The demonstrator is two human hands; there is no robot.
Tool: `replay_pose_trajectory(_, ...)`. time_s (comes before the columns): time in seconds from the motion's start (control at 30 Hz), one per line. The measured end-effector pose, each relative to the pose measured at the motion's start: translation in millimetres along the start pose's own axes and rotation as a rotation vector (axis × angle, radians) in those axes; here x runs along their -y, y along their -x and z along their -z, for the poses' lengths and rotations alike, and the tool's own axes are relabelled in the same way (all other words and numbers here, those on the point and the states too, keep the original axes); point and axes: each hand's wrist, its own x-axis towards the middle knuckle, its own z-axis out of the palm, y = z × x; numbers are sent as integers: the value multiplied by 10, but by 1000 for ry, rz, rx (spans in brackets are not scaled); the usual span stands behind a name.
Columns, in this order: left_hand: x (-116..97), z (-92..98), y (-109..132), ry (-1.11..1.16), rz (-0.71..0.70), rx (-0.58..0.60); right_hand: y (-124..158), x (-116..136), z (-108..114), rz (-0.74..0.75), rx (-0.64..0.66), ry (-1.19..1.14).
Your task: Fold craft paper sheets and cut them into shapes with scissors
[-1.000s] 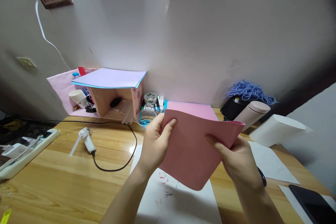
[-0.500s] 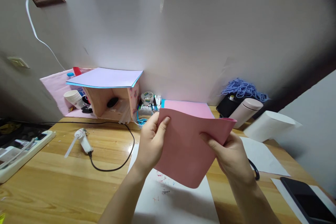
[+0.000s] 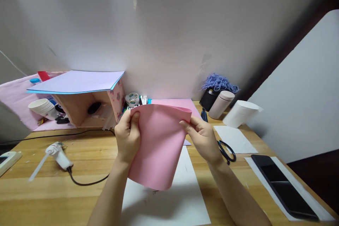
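Observation:
I hold a pink foam sheet (image 3: 159,144) up in front of me, bowed toward me into a curve. My left hand (image 3: 128,137) grips its upper left edge, thumb on the front face. My right hand (image 3: 202,137) pinches its upper right edge. Below the sheet a white paper (image 3: 182,197) lies on the wooden table (image 3: 53,197). More pink sheets (image 3: 182,103) lie flat behind it, by the wall.
A glue gun (image 3: 57,153) with a black cord lies at the left. A lilac sheet (image 3: 76,81) tops a small box with paper cups (image 3: 41,106) beside it. Scissors (image 3: 226,150), a pink bottle (image 3: 221,104), a paper roll (image 3: 239,113), purple yarn (image 3: 218,83) and a dark tablet (image 3: 283,183) are at the right.
Both hands have drawn closer together, curling the pink sheet into a tighter curve. The view has swung to the right, so things on the table sit further left.

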Motion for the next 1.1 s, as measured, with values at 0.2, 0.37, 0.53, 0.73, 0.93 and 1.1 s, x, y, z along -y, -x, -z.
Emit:
replay_pose_trajectory(0.2,32,-43,2,2,7,45,-78,-42,61,-40,3,-19)
replay_pose_trajectory(0.37,71,-57,1,-39,-47,39,-85,-52,66,-19,8,-73)
replay_pose_trajectory(0.53,120,-15,-30,-98,-148,69,-98,-50,97,-2,-33,-33)
replay_pose_trajectory(0.73,94,46,-61,11,-35,168,-120,-95,79,-3,-73,-70)
replay_pose_trajectory(0.93,72,1,-48,153,154,272,-176,-175,85,-3,-50,-29)
replay_pose_trajectory(1.1,58,-28,-75,447,488,548,-210,-211,164,34,-211,86)
